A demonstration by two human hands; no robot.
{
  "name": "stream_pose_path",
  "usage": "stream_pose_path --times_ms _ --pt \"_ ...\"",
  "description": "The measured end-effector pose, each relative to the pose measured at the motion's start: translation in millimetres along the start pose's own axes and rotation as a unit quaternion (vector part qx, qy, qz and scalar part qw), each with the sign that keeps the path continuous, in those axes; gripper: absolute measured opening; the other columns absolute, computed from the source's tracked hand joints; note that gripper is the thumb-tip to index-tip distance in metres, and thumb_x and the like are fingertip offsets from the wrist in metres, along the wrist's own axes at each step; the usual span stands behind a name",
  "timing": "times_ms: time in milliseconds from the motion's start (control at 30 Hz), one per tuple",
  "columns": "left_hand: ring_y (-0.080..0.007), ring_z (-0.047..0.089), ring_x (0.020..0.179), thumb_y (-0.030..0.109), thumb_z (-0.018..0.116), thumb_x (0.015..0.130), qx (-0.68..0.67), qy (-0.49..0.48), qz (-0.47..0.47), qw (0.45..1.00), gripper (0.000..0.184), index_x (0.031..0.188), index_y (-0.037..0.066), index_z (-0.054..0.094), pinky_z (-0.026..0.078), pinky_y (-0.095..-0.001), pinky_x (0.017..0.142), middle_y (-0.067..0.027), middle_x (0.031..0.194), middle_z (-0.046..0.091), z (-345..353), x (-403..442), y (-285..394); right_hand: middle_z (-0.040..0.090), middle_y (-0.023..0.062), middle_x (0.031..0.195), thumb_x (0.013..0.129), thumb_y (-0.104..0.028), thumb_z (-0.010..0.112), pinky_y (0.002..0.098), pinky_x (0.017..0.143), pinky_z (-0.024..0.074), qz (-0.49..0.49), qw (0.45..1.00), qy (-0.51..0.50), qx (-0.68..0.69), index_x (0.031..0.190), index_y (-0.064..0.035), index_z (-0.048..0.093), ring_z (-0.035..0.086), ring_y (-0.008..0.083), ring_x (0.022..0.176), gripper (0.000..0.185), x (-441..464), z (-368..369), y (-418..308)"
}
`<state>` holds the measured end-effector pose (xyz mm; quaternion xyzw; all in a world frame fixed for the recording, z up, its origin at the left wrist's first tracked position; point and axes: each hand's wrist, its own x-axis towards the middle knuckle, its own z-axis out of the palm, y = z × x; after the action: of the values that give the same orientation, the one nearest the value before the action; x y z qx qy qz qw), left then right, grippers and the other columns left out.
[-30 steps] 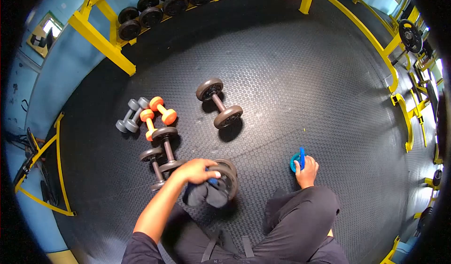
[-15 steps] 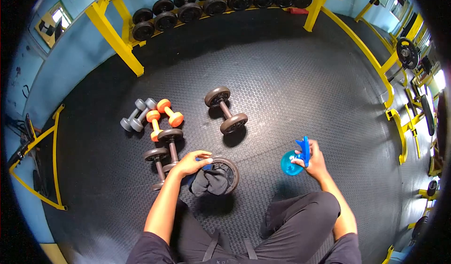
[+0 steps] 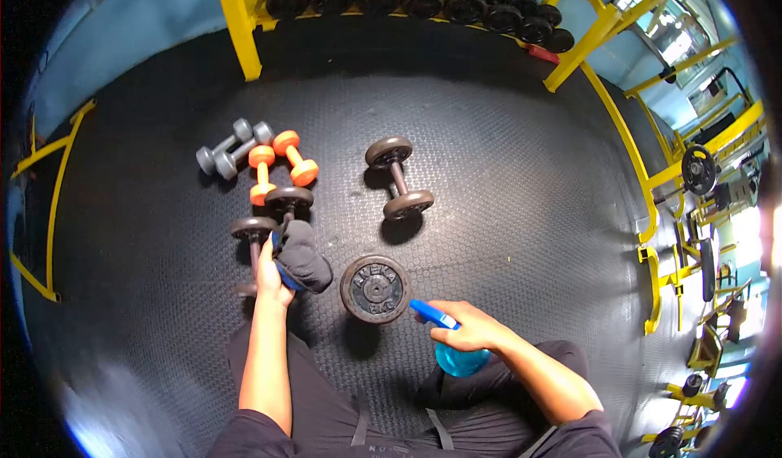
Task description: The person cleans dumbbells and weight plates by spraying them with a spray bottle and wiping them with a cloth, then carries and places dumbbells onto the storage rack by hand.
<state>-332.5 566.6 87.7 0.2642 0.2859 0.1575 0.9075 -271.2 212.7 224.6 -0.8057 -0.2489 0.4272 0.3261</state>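
A dark grey cloth (image 3: 303,256) with some blue at its edge is gripped in my left hand (image 3: 271,277), in front of two brown-plated dumbbells (image 3: 254,228) that it partly hides. My right hand (image 3: 468,328) grips a blue spray bottle (image 3: 461,360), fingers around the trigger head. The nozzle points left at a dumbbell standing on end (image 3: 375,288), close to its rim. Raised lettering shows on that dumbbell's round top plate; its lower part is hidden. Farther off, another brown dumbbell (image 3: 398,179) lies on the floor.
Two orange dumbbells (image 3: 262,173) and two grey dumbbells (image 3: 218,163) lie at the left on the black rubber floor (image 3: 163,270). A rack with yellow posts (image 3: 238,34) holds dark dumbbells (image 3: 379,0) at the back. Yellow-framed gym equipment (image 3: 652,283) stands at the right.
My left hand has lifted the cloth off the upright dumbbell and moved left, uncovering the top plate. The spray bottle has come left and nearer to me, turned toward that plate. The view has shifted.
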Motion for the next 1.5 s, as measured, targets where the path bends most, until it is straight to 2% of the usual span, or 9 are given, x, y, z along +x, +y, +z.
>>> stream_pose_path --times_ms 100,300,700,767,833,867,1100,1300,1500 --pt "-0.0221 0.066 0.097 0.030 0.051 0.099 0.006 0.003 -0.062 0.998 0.032 0.115 0.005 0.061 0.053 -0.0367 0.088 -0.0099 0.106 0.067 15.5 -14.8 5.1 0.068 0.0170 0.100 0.081 -0.022 0.060 0.0401 0.087 0.0499 0.013 0.997 -0.067 -0.035 0.116 -0.0074 0.061 0.066 0.0299 0.095 0.039 8.1 14.5 8.5" --pt "-0.0206 0.064 0.102 0.035 0.048 0.101 0.062 -0.007 -0.014 0.998 0.039 0.120 0.003 0.058 0.051 -0.0364 0.092 -0.0095 0.112 0.065 11.1 -24.4 11.6 0.067 0.0187 0.092 0.085 -0.036 0.061 0.0469 0.076 0.0495 0.005 0.986 -0.024 -0.165 0.097 -0.0085 0.062 0.064 0.0395 0.089 0.030 13.0 29.5 10.8" --pt "-0.0204 0.061 0.110 0.038 0.059 0.095 0.027 -0.092 -0.042 0.995 0.046 0.129 0.009 0.051 0.049 -0.0374 0.096 -0.0060 0.122 0.062 13.8 -23.2 16.8 0.066 0.0191 0.091 0.082 -0.034 0.067 0.0450 0.074 0.0491 -0.065 0.984 0.027 -0.165 0.109 -0.0080 0.061 0.063 0.0388 0.087 0.038 17.3 19.2 31.3" --pt "-0.0169 0.063 0.102 0.025 0.065 0.093 0.045 -0.088 -0.013 0.995 0.038 0.125 0.007 0.054 0.051 -0.0343 0.092 -0.0051 0.113 0.063 16.8 -23.1 14.9 0.064 0.0220 0.099 0.080 -0.037 0.069 0.0480 0.080 0.0499 -0.045 0.985 0.086 -0.145 0.117 -0.0043 0.058 0.062 0.0420 0.091 0.051 22.8 14.3 47.3" --pt "-0.0157 0.064 0.095 0.005 0.068 0.086 0.090 -0.086 -0.025 0.992 0.034 0.117 0.007 0.055 0.053 -0.0325 0.086 -0.0029 0.104 0.062 21.6 -28.5 17.3 0.064 0.0224 0.098 0.081 -0.039 0.069 0.0481 0.080 0.0492 -0.178 0.903 0.252 -0.300 0.114 -0.0022 0.059 0.061 0.0422 0.090 0.050 35.1 10.1 69.9" --pt "-0.0152 0.064 0.094 0.005 0.068 0.086 0.105 -0.104 -0.028 0.989 0.035 0.118 0.006 0.055 0.054 -0.0316 0.085 -0.0025 0.103 0.062 18.1 -27.0 15.6 0.065 0.0215 0.097 0.080 -0.043 0.072 0.0470 0.080 0.0493 -0.082 0.915 0.248 -0.308 0.110 -0.0015 0.060 0.061 0.0409 0.089 0.052 36.9 9.6 78.8" --pt "-0.0137 0.064 0.092 0.010 0.067 0.089 0.085 -0.142 -0.061 0.984 0.027 0.114 0.007 0.059 0.052 -0.0311 0.085 -0.0014 0.102 0.064 19.9 -24.6 11.3 0.067 0.0205 0.098 0.075 -0.044 0.079 0.0429 0.082 0.0508 0.061 0.940 0.332 -0.047 0.113 -0.0008 0.060 0.065 0.0378 0.089 0.061 70.0 0.9 99.6" --pt "-0.0133 0.062 0.098 0.014 0.061 0.094 0.115 -0.179 -0.073 0.974 0.025 0.117 0.003 0.059 0.050 -0.0299 0.090 -0.0030 0.106 0.064 23.8 -28.7 6.5 0.069 0.0181 0.100 0.077 -0.029 0.078 0.0398 0.084 0.0516 0.105 0.922 0.337 -0.161 0.110 -0.0034 0.063 0.067 0.0317 0.095 0.045 92.2 -12.2 145.2" --pt "-0.0127 0.062 0.097 0.015 0.059 0.096 0.104 -0.210 -0.084 0.969 0.023 0.116 0.004 0.059 0.049 -0.0304 0.089 -0.0029 0.105 0.064 35.8 -38.8 6.8 0.063 0.0213 0.116 0.076 -0.035 0.075 0.0490 0.092 0.0462 0.186 0.894 0.273 -0.303 0.134 -0.0071 0.047 0.059 0.0373 0.111 0.070 94.1 -11.6 107.8"
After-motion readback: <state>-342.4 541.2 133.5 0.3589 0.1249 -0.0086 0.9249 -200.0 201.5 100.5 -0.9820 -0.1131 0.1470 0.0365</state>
